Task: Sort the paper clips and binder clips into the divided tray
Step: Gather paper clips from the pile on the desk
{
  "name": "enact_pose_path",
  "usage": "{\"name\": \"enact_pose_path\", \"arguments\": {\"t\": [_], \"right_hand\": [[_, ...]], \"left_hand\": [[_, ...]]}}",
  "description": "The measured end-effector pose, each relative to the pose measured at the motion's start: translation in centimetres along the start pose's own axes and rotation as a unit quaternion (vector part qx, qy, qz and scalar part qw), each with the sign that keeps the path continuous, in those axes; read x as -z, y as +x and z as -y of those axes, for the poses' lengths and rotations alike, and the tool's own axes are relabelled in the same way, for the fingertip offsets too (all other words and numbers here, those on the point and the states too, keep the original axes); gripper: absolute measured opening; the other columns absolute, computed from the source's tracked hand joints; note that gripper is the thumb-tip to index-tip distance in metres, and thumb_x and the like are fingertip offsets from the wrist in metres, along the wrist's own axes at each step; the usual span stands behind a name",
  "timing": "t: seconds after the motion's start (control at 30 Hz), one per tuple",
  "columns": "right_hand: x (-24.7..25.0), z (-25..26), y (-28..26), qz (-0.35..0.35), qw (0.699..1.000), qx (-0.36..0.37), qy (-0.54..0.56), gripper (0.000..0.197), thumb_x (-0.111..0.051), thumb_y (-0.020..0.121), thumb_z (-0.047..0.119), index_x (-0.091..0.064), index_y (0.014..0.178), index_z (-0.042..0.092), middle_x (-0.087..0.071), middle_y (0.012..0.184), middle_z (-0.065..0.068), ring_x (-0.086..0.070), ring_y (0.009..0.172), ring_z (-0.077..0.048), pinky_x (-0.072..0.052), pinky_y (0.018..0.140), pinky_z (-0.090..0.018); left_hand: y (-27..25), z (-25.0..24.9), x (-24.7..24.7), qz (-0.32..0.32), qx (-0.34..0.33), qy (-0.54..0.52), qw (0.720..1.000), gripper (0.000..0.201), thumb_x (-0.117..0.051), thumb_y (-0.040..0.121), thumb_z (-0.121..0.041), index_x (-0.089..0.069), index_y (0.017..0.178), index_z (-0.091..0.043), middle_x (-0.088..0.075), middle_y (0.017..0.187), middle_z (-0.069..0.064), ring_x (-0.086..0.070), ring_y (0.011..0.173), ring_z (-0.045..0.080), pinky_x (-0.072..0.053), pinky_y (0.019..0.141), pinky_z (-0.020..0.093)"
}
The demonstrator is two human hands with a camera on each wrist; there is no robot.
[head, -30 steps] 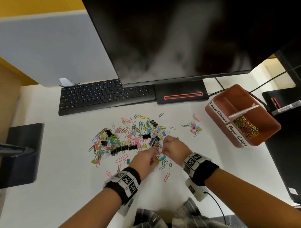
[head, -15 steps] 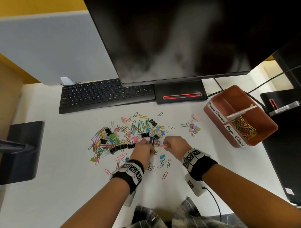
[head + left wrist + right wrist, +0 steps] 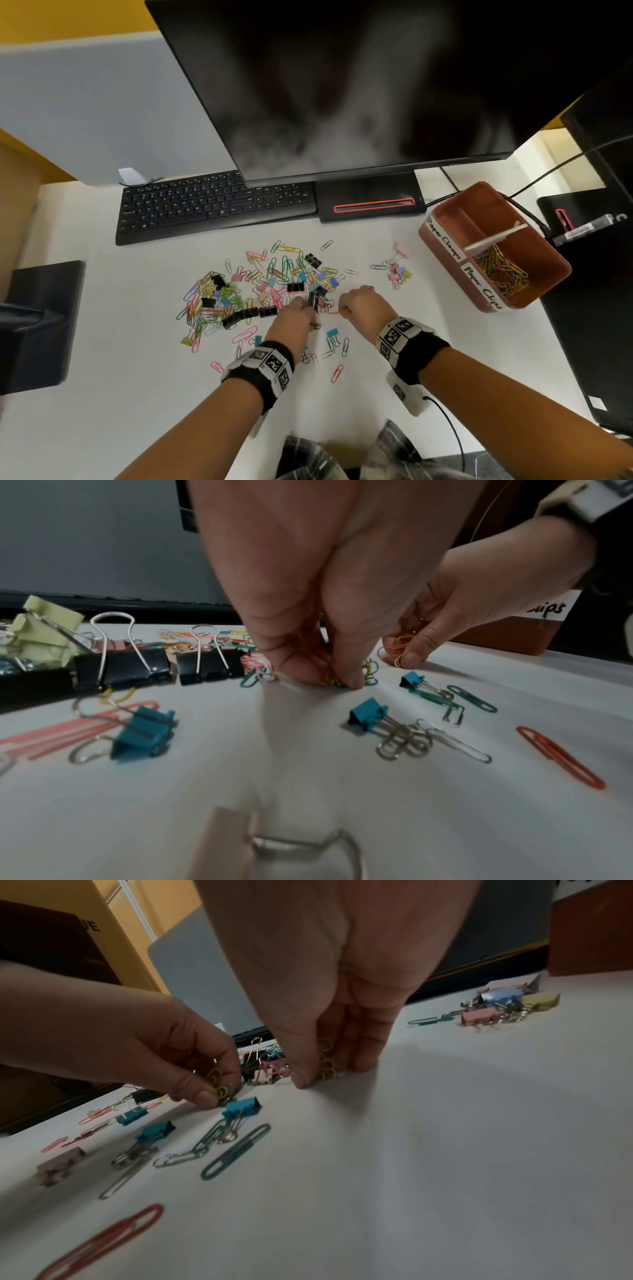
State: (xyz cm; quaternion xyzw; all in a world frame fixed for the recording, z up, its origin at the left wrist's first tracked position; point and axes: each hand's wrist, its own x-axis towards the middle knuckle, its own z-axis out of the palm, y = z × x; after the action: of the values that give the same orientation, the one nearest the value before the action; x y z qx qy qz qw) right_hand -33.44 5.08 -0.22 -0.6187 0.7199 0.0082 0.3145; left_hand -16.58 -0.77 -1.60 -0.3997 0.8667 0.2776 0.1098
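1. Step: gathering paper clips from the pile (image 3: 260, 291) on the desk (image 3: 102, 342).
2. Left hand (image 3: 291, 320) pinches yellow clips (image 3: 332, 681); right hand (image 3: 363, 306) pinches several clips (image 3: 327, 1064).
3. Next, probably: carry both handfuls to the tray (image 3: 445, 246), well right, "Paper Clips" side.

Both hands, left hand (image 3: 291, 317) and right hand (image 3: 363, 305), pinch clips at the scattered pile (image 3: 260, 284) beside the tray (image 3: 442, 236).
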Motion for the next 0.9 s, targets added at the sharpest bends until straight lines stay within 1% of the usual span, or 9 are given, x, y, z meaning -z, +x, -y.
{"name": "enact_pose_path", "arguments": {"t": [0.1,0.2,0.37,0.53,0.67,0.7,0.77,0.83,0.9], "right_hand": [[-0.3,-0.2,-0.1,-0.007,0.999,0.034,0.001,0.023,-0.047,0.091,0.002,-0.063,0.106,0.006,-0.059,0.110,-0.012,-0.055,0.102,-0.030,-0.046,0.087,-0.035],[0.2,-0.5,0.0,0.007,0.999,0.044,0.019,0.026,-0.044,0.092,0.001,-0.063,0.109,0.003,-0.054,0.118,-0.013,-0.057,0.104,-0.028,-0.042,0.089,-0.029],[1.6,-1.0,0.2,0.037,0.999,0.012,0.031,0.025,-0.046,0.093,0.010,-0.063,0.112,0.005,-0.058,0.117,-0.015,-0.055,0.108,-0.030,-0.043,0.093,-0.034],[2.3,-0.7,0.9,0.085,0.996,-0.003,-0.008,0.026,-0.047,0.094,0.009,-0.060,0.116,0.004,-0.059,0.121,-0.016,-0.055,0.111,-0.031,-0.044,0.093,-0.034],[2.4,-0.9,0.4,0.099,0.995,-0.008,0.011,0.028,-0.043,0.095,0.011,-0.059,0.117,0.003,-0.060,0.119,-0.016,-0.056,0.110,-0.031,-0.043,0.092,-0.033],[2.7,-1.2,0.0,0.091,0.995,-0.008,0.031,0.027,-0.044,0.095,0.013,-0.060,0.114,0.003,-0.062,0.116,-0.015,-0.057,0.108,-0.030,-0.044,0.090,-0.032],[3.9,-2.2,-1.1,0.036,0.994,-0.013,0.107,0.020,-0.050,0.093,0.016,-0.064,0.103,0.007,-0.067,0.106,-0.010,-0.060,0.101,-0.026,-0.043,0.083,-0.025],[6.2,-3.8,-2.6,-0.054,0.985,-0.023,0.161,0.013,-0.058,0.088,0.017,-0.068,0.093,0.011,-0.070,0.096,-0.006,-0.063,0.093,-0.021,-0.040,0.078,-0.021],[8.9,-5.9,-4.8,-0.150,0.971,-0.047,0.179,0.009,-0.064,0.084,0.016,-0.071,0.088,0.011,-0.072,0.092,-0.005,-0.064,0.085,-0.019,-0.044,0.079,-0.023]], "left_hand": [[0.0,-0.3,0.1,0.015,-0.011,0.027,0.999,0.019,-0.053,0.086,0.001,-0.059,0.101,-0.009,-0.055,0.105,0.008,-0.056,0.096,0.025,-0.046,0.081,0.029],[-0.2,-0.5,0.4,0.018,0.005,0.042,0.999,0.026,-0.049,0.084,0.006,-0.055,0.105,-0.007,-0.057,0.107,0.009,-0.055,0.098,0.024,-0.044,0.081,0.028],[-0.2,-0.8,0.3,0.022,0.024,0.062,0.998,0.029,-0.047,0.085,0.006,-0.054,0.110,-0.007,-0.056,0.112,0.009,-0.053,0.103,0.022,-0.042,0.083,0.024],[0.1,-1.0,0.5,0.032,0.016,0.071,0.997,0.028,-0.052,0.085,0.004,-0.056,0.111,-0.007,-0.053,0.115,0.009,-0.054,0.103,0.022,-0.045,0.086,0.027],[-0.3,-1.1,0.7,0.041,0.009,0.064,0.997,0.028,-0.050,0.085,0.005,-0.056,0.110,-0.008,-0.054,0.113,0.007,-0.053,0.103,0.022,-0.045,0.086,0.026],[-0.4,-1.3,0.9,0.055,0.010,0.056,0.997,0.025,-0.050,0.087,0.001,-0.056,0.110,-0.008,-0.055,0.113,0.008,-0.054,0.104,0.022,-0.044,0.086,0.026],[-0.6,-2.4,2.1,0.067,-0.008,0.021,0.998,0.016,-0.050,0.091,-0.007,-0.057,0.105,-0.006,-0.058,0.110,0.009,-0.054,0.102,0.021,-0.038,0.080,0.021],[-0.3,-5.2,4.4,0.048,-0.059,-0.030,0.997,0.013,-0.050,0.093,-0.014,-0.059,0.098,-0.005,-0.059,0.102,0.009,-0.052,0.092,0.019,-0.032,0.073,0.019],[0.9,-9.3,7.2,0.012,-0.117,-0.098,0.988,0.013,-0.053,0.092,-0.015,-0.060,0.093,-0.004,-0.059,0.094,0.009,-0.047,0.083,0.015,-0.029,0.069,0.016]]}}
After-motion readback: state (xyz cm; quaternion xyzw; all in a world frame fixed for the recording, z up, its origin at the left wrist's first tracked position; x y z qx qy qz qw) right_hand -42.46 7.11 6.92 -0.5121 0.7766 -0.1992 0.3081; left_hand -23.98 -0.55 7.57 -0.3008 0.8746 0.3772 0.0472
